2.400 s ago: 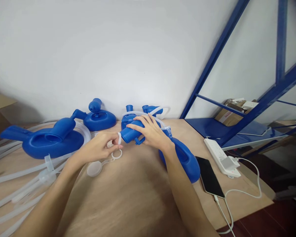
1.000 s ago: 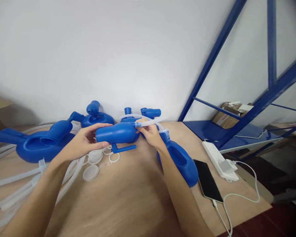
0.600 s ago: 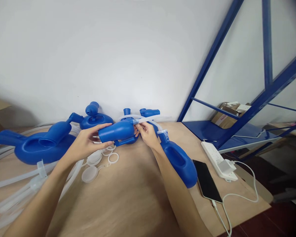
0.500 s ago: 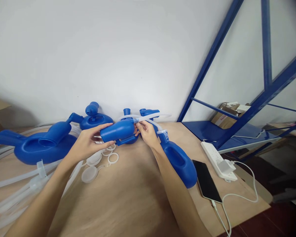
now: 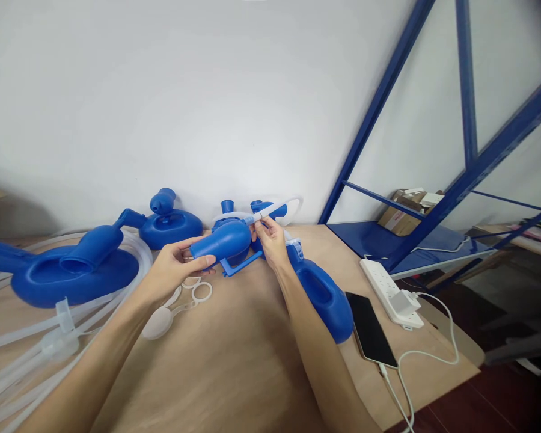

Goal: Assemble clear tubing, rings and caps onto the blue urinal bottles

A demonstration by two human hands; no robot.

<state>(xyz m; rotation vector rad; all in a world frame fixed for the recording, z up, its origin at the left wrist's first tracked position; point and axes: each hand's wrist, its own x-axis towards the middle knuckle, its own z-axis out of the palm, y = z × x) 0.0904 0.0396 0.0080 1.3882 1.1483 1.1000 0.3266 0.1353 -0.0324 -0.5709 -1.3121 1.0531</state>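
Observation:
My left hand (image 5: pixel 174 264) grips the wide end of a blue plastic funnel (image 5: pixel 225 240), thumb towards me. A blue clip arm (image 5: pixel 243 264) sticks out below the funnel. My right hand (image 5: pixel 273 242) pinches a translucent tube (image 5: pixel 275 207) close to the funnel's narrow end. The tube is fitted to that end; how deep it sits is hard to see. Behind the funnel, a blue bottle is partly hidden. Beside my right forearm lies another blue bottle (image 5: pixel 329 304) with a pale cap. White caps (image 5: pixel 157 323) and rings (image 5: pixel 202 292) lie below my left hand.
Large blue bottles (image 5: pixel 31 291) with funnels rest at the left, among coiled clear tubes (image 5: pixel 27 367). To the right are a phone (image 5: pixel 370 329) on a cable, a white power strip (image 5: pixel 383 285) and a blue metal shelf (image 5: pixel 351 237) holding a cardboard box (image 5: pixel 403 219). A wall stands behind.
The view has swung slightly right. My hands have turned the funnel, so its clip arm now stands further out below. The tube's far part now curves in a loop.

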